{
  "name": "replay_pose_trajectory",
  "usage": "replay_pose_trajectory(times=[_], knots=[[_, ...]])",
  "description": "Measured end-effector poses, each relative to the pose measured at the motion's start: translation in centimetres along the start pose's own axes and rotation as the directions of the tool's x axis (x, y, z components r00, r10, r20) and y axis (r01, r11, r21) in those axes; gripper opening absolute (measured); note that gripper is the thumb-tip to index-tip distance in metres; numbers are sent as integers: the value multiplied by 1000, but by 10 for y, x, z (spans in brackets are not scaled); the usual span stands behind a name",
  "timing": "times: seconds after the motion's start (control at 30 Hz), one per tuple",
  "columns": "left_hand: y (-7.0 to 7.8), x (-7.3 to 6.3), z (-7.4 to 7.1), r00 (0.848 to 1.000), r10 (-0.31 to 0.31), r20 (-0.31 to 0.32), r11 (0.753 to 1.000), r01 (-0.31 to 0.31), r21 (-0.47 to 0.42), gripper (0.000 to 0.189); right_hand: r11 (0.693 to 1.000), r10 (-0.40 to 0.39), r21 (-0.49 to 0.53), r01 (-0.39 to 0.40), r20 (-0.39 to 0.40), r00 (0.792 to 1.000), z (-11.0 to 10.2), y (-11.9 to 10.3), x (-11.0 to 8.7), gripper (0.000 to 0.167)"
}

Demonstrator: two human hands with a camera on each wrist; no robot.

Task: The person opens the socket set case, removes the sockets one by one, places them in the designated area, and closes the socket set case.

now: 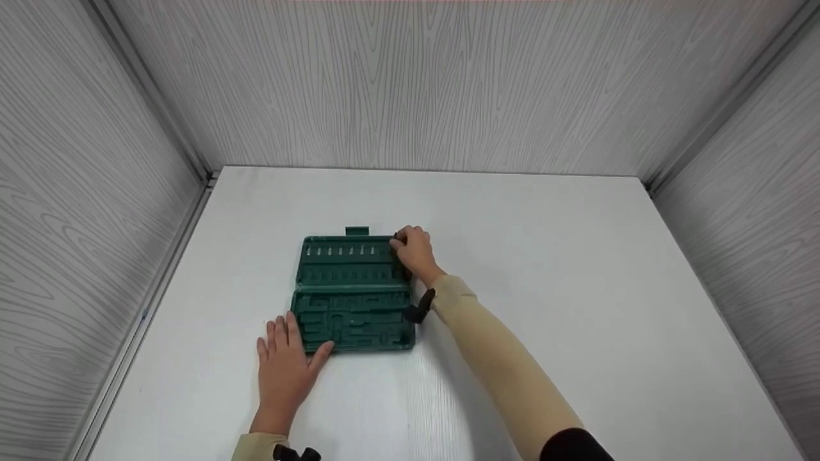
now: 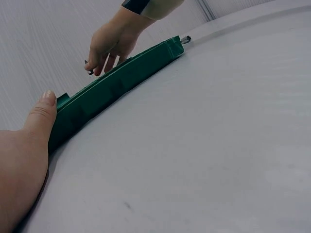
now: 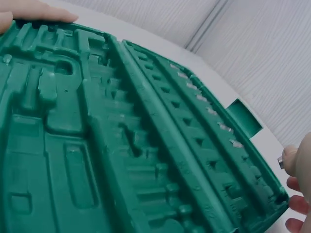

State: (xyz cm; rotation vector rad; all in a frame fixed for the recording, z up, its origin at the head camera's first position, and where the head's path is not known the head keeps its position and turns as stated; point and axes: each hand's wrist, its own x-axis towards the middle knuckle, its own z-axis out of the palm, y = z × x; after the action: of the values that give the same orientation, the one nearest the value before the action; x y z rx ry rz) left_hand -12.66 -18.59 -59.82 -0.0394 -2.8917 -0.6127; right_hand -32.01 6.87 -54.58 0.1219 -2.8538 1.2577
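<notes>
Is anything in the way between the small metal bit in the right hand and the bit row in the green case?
Nothing loose that I can see. In the right wrist view, only the rim of the green case shows between the small metal bit in the right hand and the bit row.

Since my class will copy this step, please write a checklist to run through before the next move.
1. Green case open on the table: ok.
2. Left hand touching the case: ok, at its near left corner.
3. Metal piece pinched in the right hand: ok.
4. That piece placed in the case: not ok.
5. Row of seven pieces firmly seated: cannot tell.
</notes>
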Motion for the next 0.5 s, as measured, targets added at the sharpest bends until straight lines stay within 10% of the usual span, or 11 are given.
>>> replay_pose_trajectory(times=[0.5], knots=[[-1,1,3,1000,4,-7,1000,-4,-8,99,978,50,204,-53,17,999,-23,3,-24,20]])
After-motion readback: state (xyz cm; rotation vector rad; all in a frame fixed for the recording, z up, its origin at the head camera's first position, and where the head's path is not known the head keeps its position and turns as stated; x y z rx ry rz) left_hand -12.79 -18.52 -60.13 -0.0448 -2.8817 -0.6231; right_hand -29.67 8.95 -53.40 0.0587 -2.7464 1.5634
